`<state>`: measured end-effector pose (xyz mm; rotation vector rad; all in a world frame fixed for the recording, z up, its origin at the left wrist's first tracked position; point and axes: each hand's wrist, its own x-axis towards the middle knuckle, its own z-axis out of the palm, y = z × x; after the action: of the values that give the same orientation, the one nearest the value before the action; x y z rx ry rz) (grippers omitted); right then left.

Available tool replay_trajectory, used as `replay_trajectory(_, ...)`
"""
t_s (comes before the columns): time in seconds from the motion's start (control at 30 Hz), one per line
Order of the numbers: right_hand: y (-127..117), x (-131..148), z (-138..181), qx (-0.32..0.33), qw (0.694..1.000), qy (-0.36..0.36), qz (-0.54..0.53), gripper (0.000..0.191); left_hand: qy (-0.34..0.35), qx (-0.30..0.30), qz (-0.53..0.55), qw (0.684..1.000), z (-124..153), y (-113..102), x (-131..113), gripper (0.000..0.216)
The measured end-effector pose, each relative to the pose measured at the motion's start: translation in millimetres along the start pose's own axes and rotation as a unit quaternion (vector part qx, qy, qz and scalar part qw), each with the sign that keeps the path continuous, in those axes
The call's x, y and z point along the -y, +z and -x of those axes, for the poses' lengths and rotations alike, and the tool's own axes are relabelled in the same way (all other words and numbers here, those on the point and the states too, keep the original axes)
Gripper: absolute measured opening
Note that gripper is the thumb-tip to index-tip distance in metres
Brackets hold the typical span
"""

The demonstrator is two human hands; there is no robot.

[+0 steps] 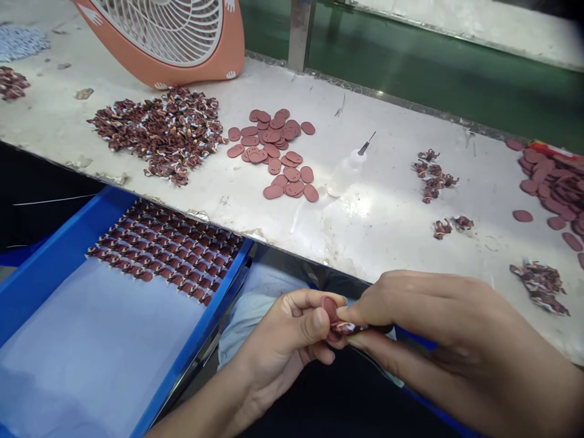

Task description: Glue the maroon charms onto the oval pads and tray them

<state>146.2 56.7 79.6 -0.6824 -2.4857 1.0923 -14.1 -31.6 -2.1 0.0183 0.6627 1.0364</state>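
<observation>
Far to the left of the working grips, a pale blue pile (22, 42) lies on the tabletop (387, 234), with a blue tray (50, 255) set below the table's near edge. In the tray, rows of small brown-red pieces (171, 249) line the end farther from the grips, on a pale sheet (100, 347). Up and to the left of the grips, a heap of dark red-and-white figures (155, 137) spreads in front of an orange fan (176, 36), cut off by the upper edge of view. Nearer the grips, beyond them and slightly left, brown-red oval discs (271, 137) lie scattered and overlapping. The left grip (285, 334) is pinched narrow on one oval disc (329, 309), held off the table, while the right grip (438, 322) closes on a small figure (347, 328) against it; whether the two are joined cannot be told. Directly beyond the grips stands a white bottle (349, 173) with a needle tip. Past the right grip sit small clusters (433, 179) of figures and, at far right, a larger pile of discs (552, 188) beside a red packet (554, 152).
</observation>
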Motion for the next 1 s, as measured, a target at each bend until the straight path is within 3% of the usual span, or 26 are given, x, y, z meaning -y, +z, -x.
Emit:
replay_trajectory(0.3,3,-4,1,0.0,0.999,0.023,-0.022,0.013,0.005,-0.039,0.015,0.999,-3,-1,1,0.035)
replay_trajectory(0.6,-3,-1,-8,0.041,0.998,0.044,-0.027,0.014,0.028,-0.046,0.018,0.998,-3,-1,0,0.032)
replay_trajectory(0.7,-7,3,-6,0.059,0.996,0.059,-0.013,0.019,0.03,-0.036,0.025,0.999,-2,-1,-4,0.033)
replay_trajectory(0.83,-9,3,-2,0.018,0.998,0.047,0.026,0.04,0.028,-0.018,0.051,0.998,2,-6,-6,0.03)
replay_trajectory(1.0,2,-3,-4,0.009,0.999,0.034,-0.037,0.025,0.031,0.019,0.05,0.998,4,-12,-4,0.029)
